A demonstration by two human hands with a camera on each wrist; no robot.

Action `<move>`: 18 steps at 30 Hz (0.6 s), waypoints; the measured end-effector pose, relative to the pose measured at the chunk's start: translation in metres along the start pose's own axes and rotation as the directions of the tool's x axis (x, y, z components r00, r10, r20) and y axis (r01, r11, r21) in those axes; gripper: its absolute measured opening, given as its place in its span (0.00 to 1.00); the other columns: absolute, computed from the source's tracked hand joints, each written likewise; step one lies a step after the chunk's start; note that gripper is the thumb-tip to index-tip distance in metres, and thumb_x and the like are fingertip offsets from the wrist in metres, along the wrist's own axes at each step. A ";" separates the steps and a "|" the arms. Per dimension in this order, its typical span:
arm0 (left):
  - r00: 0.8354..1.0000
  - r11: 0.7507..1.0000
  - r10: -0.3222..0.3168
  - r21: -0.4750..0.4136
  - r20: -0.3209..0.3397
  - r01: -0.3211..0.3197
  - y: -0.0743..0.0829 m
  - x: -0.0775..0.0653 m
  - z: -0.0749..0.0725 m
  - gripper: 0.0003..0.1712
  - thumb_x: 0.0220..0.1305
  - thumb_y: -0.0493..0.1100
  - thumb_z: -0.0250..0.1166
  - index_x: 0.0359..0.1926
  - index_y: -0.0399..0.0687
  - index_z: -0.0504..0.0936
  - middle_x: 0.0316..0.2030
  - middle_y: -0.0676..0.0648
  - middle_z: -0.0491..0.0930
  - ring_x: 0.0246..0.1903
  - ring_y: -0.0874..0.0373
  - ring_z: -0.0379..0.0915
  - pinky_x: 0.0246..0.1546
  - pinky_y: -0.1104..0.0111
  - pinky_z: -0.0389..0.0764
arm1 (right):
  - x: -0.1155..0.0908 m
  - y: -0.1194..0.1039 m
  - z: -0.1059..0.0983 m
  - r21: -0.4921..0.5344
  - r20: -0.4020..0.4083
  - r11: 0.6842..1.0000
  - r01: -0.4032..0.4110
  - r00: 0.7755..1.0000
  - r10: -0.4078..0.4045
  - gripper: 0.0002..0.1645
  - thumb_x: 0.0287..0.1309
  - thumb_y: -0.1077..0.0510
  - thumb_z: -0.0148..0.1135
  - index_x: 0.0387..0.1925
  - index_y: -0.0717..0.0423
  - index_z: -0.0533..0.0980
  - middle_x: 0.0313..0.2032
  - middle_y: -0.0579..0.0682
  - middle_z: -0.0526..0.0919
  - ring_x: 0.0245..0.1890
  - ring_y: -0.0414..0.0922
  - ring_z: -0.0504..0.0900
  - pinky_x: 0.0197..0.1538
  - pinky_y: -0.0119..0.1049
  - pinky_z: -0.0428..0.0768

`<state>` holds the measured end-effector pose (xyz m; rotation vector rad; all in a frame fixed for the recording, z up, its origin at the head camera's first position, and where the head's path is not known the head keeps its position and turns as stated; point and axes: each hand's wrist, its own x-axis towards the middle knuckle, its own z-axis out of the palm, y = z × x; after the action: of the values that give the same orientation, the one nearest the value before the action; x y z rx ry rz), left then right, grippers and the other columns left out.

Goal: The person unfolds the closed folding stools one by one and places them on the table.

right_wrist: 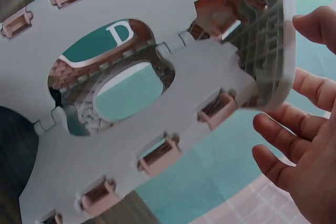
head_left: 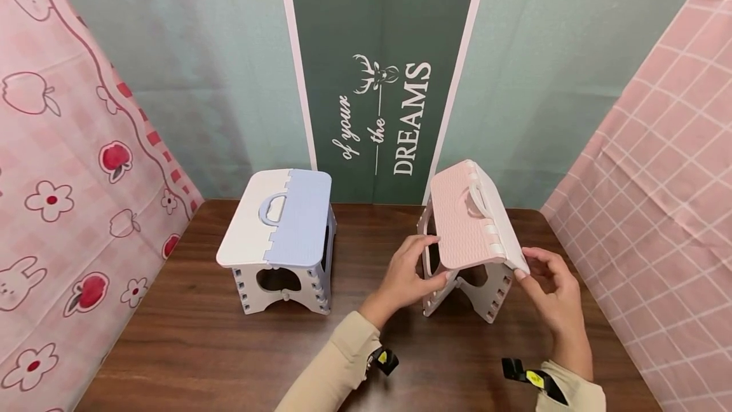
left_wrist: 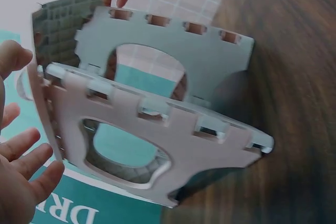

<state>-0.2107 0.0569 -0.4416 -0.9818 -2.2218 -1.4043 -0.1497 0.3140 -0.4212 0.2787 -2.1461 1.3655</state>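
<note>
A pink and white folding step stool [head_left: 462, 215] stands on the right of the table, its top bent into a ridge along the middle hinge. The left hand [head_left: 407, 272] touches the pink half at its left edge and near front corner, fingers spread. At the white half's outer edge is the right hand [head_left: 551, 288], its thumb at the near corner. In the right wrist view the right hand's fingers [right_wrist: 294, 163] are spread beside the white panel's rim. Through the left wrist view, the stool's legs [left_wrist: 131, 124] stand apart, with the left hand [left_wrist: 21, 171] against the top's outer side.
To the left stands a white and blue folding step stool [head_left: 280, 218] with a flat top. Both stools are on a brown wooden table [head_left: 189, 336]. A green printed cloth [head_left: 377, 18] hangs behind, with pink patterned cloths [head_left: 669, 164] at the sides.
</note>
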 end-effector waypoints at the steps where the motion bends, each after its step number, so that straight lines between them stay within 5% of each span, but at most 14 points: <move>1: 1.000 1.000 0.013 0.003 -0.005 -0.013 0.002 0.002 -0.001 0.35 0.46 0.45 0.72 0.57 0.45 0.72 0.52 0.47 0.70 0.53 0.60 0.66 0.52 0.69 0.67 | 0.002 0.000 0.001 0.002 -0.005 1.000 0.015 1.000 -0.015 0.25 0.43 0.79 0.60 0.48 0.74 0.72 0.44 0.56 0.75 0.40 0.38 0.76 0.43 0.23 0.72; 11: 0.998 0.997 0.056 0.049 0.019 -0.056 0.020 0.011 0.001 0.30 0.46 0.46 0.71 0.54 0.48 0.75 0.53 0.48 0.70 0.54 0.60 0.65 0.52 0.71 0.66 | 0.019 -0.033 0.015 0.073 0.021 0.984 0.162 0.986 -0.164 0.22 0.41 0.80 0.55 0.44 0.80 0.70 0.46 0.60 0.74 0.40 0.41 0.74 0.40 0.23 0.70; 18: 0.990 0.989 0.141 0.051 0.019 -0.142 0.025 0.021 0.007 0.27 0.48 0.47 0.70 0.52 0.48 0.77 0.54 0.46 0.70 0.55 0.59 0.63 0.53 0.72 0.65 | 0.030 -0.008 0.023 0.064 0.035 0.967 0.246 0.968 -0.249 0.21 0.42 0.75 0.56 0.44 0.74 0.74 0.49 0.64 0.74 0.50 0.43 0.70 0.48 0.26 0.65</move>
<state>-0.2072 0.0777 -0.4158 -1.1117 -2.1422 -1.2742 -0.1789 0.2938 -0.4052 0.5842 -2.0276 1.2886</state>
